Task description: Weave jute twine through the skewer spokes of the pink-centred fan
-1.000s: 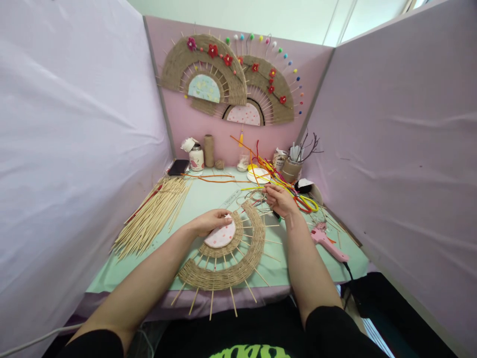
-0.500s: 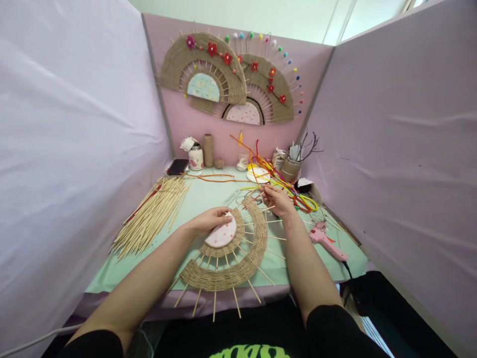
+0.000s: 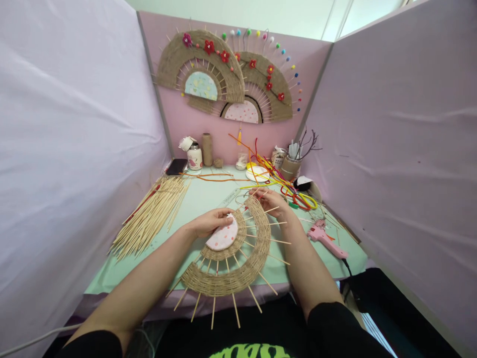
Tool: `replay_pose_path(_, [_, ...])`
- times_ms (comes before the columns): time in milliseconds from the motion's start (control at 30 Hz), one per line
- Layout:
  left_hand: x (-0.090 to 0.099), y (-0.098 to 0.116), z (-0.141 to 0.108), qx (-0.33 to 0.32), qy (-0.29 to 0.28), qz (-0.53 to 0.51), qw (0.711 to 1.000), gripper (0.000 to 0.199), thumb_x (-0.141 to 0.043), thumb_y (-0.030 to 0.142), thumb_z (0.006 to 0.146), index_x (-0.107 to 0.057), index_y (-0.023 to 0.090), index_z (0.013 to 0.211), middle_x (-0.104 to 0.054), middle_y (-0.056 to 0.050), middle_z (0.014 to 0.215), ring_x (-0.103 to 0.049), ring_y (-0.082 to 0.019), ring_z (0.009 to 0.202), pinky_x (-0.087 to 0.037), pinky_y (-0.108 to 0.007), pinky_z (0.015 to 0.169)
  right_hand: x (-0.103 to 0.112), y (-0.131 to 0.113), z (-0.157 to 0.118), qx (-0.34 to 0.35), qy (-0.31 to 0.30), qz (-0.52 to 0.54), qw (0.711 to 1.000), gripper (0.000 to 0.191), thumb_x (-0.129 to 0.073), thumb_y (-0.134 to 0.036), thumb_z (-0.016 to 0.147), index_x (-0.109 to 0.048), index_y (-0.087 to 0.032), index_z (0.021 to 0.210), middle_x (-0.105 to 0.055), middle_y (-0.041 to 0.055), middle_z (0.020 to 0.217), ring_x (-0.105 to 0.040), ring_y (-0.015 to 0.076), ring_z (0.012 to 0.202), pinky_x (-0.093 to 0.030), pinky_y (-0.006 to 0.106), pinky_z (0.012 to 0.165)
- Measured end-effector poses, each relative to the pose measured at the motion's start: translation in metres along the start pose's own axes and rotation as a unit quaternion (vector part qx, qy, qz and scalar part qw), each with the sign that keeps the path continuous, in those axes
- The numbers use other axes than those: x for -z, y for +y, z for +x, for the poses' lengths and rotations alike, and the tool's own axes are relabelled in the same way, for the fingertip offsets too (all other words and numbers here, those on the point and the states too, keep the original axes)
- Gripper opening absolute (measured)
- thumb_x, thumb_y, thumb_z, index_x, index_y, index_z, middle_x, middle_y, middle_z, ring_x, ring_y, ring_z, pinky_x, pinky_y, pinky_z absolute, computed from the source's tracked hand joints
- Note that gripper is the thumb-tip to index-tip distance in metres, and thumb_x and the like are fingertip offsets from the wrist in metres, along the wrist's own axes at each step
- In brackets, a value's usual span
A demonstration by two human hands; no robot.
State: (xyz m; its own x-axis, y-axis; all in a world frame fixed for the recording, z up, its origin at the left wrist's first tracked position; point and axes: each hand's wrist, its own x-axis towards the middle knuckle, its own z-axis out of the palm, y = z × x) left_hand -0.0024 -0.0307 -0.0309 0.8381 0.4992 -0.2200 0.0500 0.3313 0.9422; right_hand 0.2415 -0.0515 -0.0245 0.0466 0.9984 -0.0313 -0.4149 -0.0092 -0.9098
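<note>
A half-round woven fan point(image 3: 231, 278) with thin wooden sticks fanning out lies tilted over the table's front edge. Its centre is a pink spotted half-disc point(image 3: 223, 235) ringed by a narrow woven band. My left hand point(image 3: 213, 222) grips the flat side of that centre, thumb on top and fingers behind. At the upper right end of the wide woven band, my right hand point(image 3: 269, 201) is closed round the rim and the sticks there. Its fingertips are partly hidden behind them.
Loose wooden sticks point(image 3: 151, 219) lie at the left. Coloured pipe cleaners point(image 3: 298, 196) and a pink glue gun point(image 3: 328, 242) are at the right. A phone point(image 3: 176, 167), bottle point(image 3: 194, 156) and cardboard tube point(image 3: 207, 150) stand at the back, below two hanging fans point(image 3: 167, 69).
My right hand has moved slightly left and down, onto the upper end of the woven band. The fan has tipped a little, its right-hand sticks shifting right. My left hand keeps its hold.
</note>
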Motion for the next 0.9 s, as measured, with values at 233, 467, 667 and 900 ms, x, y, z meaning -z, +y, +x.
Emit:
replay_pose_path(233, [-0.005,-0.003,-0.002,0.048,-0.039,0.010,0.998,0.035,-0.074,0.028,0.066,-0.062,0.013,0.094,-0.064,-0.005,0.080,-0.061,-0.010,0.061,-0.046,-0.021,0.056,0.013,-0.004,0.003,0.022,-0.005,-0.007,1.000,0.026,-0.075,-0.024,0.060,-0.066,-0.019,0.084,-0.064,-0.0015,0.069,-0.040,0.0035,0.045,-0.031,0.018,0.042])
replay_pose_path(467, [-0.005,-0.003,-0.001,0.042,-0.017,-0.013,0.999,0.034,-0.074,0.027,0.066,-0.061,0.013,0.094,-0.066,-0.005,0.081,-0.062,-0.012,0.065,-0.048,-0.023,0.061,0.009,-0.012,-0.006,0.193,0.027,-0.155,0.969,0.024,-0.068,-0.035,0.069,-0.066,-0.022,0.089,-0.065,-0.0004,0.072,-0.050,0.0091,0.058,-0.038,0.023,0.056])
replay_pose_path(667, [0.000,-0.005,0.005,-0.001,0.037,-0.027,0.999,0.035,-0.074,0.029,0.068,-0.058,0.016,0.096,-0.063,-0.001,0.074,-0.060,-0.010,0.059,-0.047,-0.021,0.056,0.011,-0.013,-0.006,0.187,0.055,-0.148,0.970,0.027,-0.070,-0.038,0.065,-0.065,-0.023,0.087,-0.065,0.0004,0.074,-0.052,0.0113,0.062,-0.043,0.026,0.060])
replay_pose_path(900, [-0.004,-0.004,0.006,-0.002,0.058,-0.035,0.998,0.038,-0.075,0.029,0.066,-0.056,0.016,0.097,-0.062,0.001,0.071,-0.060,-0.010,0.056,-0.046,-0.021,0.052,0.012,-0.006,0.004,0.162,0.066,-0.091,0.980,0.029,-0.071,-0.035,0.062,-0.065,-0.021,0.087,-0.063,-0.0002,0.071,-0.040,0.0063,0.050,-0.029,0.021,0.044])
